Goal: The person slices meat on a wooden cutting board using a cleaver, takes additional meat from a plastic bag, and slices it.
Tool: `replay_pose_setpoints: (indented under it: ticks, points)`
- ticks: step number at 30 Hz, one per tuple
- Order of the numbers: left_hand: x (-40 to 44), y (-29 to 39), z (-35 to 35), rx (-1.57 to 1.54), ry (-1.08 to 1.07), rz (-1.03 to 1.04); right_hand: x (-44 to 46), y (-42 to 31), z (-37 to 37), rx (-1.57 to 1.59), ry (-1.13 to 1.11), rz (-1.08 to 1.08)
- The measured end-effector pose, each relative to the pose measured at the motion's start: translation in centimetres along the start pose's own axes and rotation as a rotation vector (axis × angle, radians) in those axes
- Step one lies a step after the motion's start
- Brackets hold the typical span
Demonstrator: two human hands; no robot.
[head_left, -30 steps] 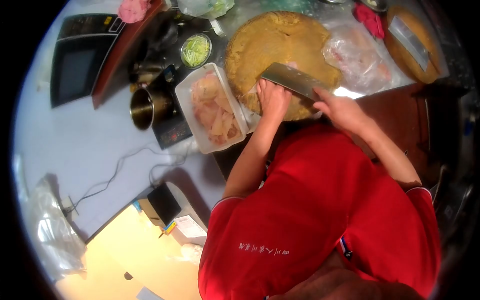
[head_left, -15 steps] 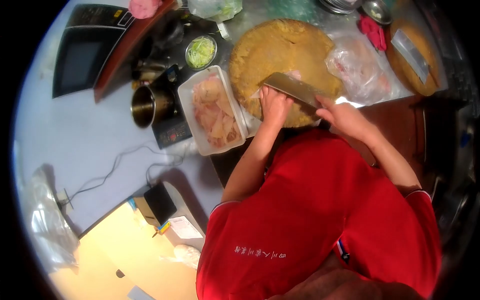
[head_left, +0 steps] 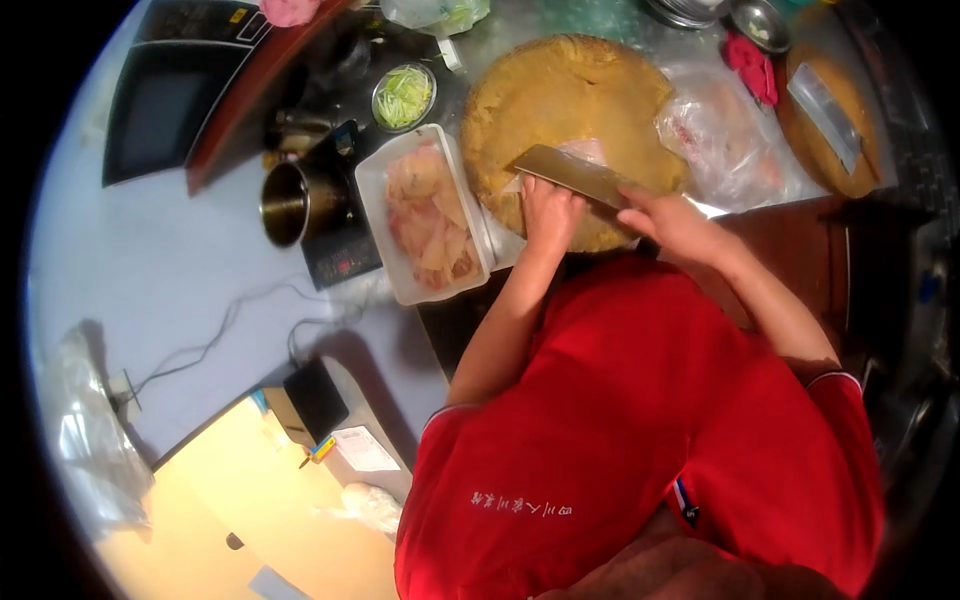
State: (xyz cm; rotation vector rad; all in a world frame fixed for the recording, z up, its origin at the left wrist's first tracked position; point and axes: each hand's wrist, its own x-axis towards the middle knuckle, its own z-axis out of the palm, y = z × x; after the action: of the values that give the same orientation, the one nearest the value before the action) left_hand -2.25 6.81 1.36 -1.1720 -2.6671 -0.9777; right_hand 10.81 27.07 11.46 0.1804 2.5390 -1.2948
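Steel cleaver (head_left: 573, 175) gripped in right hand (head_left: 675, 222), over round wooden board (head_left: 560, 95)
Long axis runs leftward, blade by left hand (head_left: 551, 213) fingertips, can't tell if they grip; pale meat (head_left: 590, 149) just beyond blade, left nearer

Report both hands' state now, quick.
Left hand: over the chopping block, fingertips at the blade; open or closed, and any grip, cannot be told.
Right hand: closed, holding the cleaver.
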Motion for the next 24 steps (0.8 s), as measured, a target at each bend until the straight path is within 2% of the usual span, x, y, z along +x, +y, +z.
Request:
replay_pose_setpoints:
  ticks: [3,6,12,18,24]
  points:
    - [0.3,0.5,-0.8,-0.011,0.053,0.041,1.2,0.0,0.2,-0.033,-0.014,0.001]
    - [-0.2,1.9,-1.3,0.01,0.128,-0.069,-0.5,-1.0,-0.4,-0.082,-0.016,-0.033]
    - [-0.6,0.2,-0.9,-0.007,0.043,-0.043,2.0,-0.2,1.0,-0.04,-0.008,-0.049]
    - [-1.2,0.9,-1.3,0.071,0.159,-0.044,0.3,-1.5,0.2,-0.049,-0.063,-0.016]
    - [-1.1,-0.2,-1.2,0.003,0.139,-0.032,2.6,-0.1,1.7,-0.07,-0.057,-0.084]
